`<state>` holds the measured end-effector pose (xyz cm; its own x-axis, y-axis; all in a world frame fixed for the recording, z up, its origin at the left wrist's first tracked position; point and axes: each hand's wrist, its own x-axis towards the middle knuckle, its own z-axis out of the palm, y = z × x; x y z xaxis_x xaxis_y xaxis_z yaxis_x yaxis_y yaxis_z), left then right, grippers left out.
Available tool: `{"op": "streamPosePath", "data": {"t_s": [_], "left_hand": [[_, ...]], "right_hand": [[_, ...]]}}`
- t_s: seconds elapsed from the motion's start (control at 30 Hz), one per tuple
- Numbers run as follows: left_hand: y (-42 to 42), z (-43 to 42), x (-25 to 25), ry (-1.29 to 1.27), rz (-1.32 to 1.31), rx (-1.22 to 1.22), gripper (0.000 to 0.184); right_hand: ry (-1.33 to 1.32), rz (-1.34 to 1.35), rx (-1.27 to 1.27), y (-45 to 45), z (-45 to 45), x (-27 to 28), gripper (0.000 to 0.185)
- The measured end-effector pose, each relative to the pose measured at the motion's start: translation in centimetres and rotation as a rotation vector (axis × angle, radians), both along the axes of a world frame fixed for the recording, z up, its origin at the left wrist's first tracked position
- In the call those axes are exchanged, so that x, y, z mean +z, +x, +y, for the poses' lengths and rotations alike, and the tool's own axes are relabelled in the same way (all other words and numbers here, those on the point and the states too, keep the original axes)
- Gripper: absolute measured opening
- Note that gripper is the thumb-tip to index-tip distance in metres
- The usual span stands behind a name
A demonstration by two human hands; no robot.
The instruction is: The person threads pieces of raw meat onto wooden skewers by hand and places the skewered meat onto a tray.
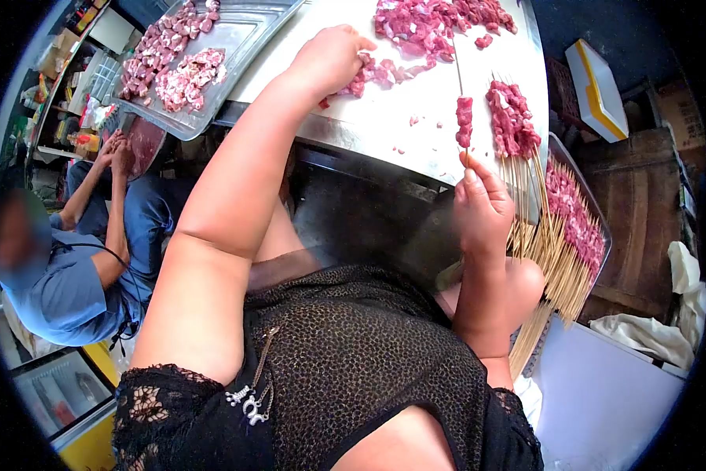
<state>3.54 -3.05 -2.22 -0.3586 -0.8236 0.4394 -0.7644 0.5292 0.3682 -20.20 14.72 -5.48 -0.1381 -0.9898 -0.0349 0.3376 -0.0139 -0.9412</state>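
My right hand (485, 200) pinches the lower end of a thin bamboo skewer (460, 74), held upright above the table edge. Several red meat pieces (464, 122) are threaded low on it, just above my fingers. At the upper middle, my left hand (333, 59) bends over a row of loose meat pieces (384, 72) on the white tabletop, its fingers curled onto a piece; the thumb side is partly hidden. Beyond lies a larger pile of cut meat (420, 31). Beside my right hand, a bunch of loaded meat skewers (512, 118) rests at the table's right edge.
A metal tray (243, 59) with two heaps of meat stands at upper left. At right, another tray (600, 212) holds many loaded skewers, handles toward me. A seated person (78, 271) works at left. A white-and-yellow box (596, 90) sits at far right.
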Motion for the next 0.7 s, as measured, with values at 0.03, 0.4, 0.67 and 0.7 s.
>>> {"op": "streamPosePath", "data": {"t_s": [0.03, 0.4, 0.67, 0.7], "left_hand": [[0.1, -0.2, -0.5, 0.013, -0.088, 0.004, 0.019], [0.4, 0.7, 2.3, 0.613, 0.671, 0.042, 0.02], [-1.6, 1.7, 2.1, 0.925, 1.202, -0.029, 0.02], [-1.6, 1.7, 2.0, 0.883, 1.151, -0.023, 0.022]], "right_hand": [[0.017, 0.019, 0.009, 0.0, 0.0, -0.1, 0.027], [0.066, 0.0, 0.063, 0.0, -0.1, -0.2, 0.027], [0.07, 0.154, 0.11, 0.7, 0.0, 0.2, 0.025], [0.074, 0.165, 0.095, 0.7, 0.0, 0.3, 0.025]]}}
